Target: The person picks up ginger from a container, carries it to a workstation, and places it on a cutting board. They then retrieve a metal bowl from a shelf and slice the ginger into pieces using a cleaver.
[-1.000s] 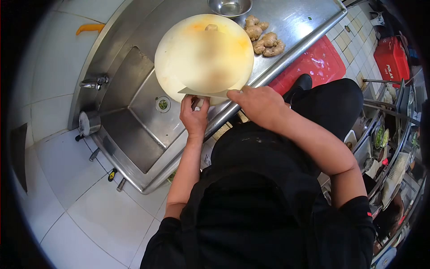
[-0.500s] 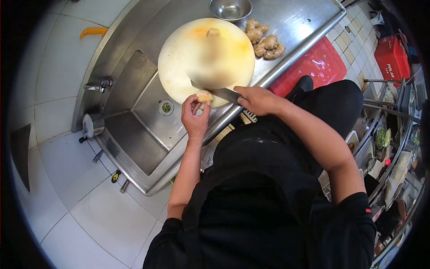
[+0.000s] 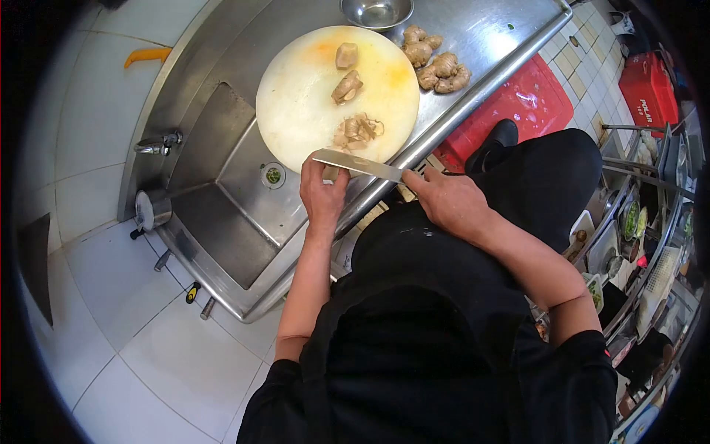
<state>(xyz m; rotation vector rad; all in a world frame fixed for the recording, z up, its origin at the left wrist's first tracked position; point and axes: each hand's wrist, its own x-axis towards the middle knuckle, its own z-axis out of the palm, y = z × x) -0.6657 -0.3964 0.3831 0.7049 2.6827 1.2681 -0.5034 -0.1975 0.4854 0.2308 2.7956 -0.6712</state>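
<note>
My right hand (image 3: 449, 198) is closed around the handle of a knife (image 3: 362, 164), whose broad blade points left over the near edge of the round white cutting board (image 3: 296, 96). Between the fingers of my left hand (image 3: 323, 196) is a piece of ginger (image 3: 330, 173), mostly covered by the blade lying across it. Brown ginger peelings (image 3: 358, 132) are heaped on the board just beyond the blade. Farther up the board lie a partly peeled ginger piece (image 3: 347, 87) and a pale peeled ginger piece (image 3: 346, 55).
Unpeeled ginger roots (image 3: 444, 72) rest on the steel counter right of the board, near a metal bowl (image 3: 377, 12). A sink basin (image 3: 222, 237) with a faucet (image 3: 157, 143) is at left. A red lid (image 3: 510, 111) sits below the counter; a crowded shelf (image 3: 651, 244) stands at right.
The knife has come back toward me, its blade now across the ginger in my left hand. My right hand has shifted right and nearer my body. The peelings and ginger pieces, blurred before, show clearly.
</note>
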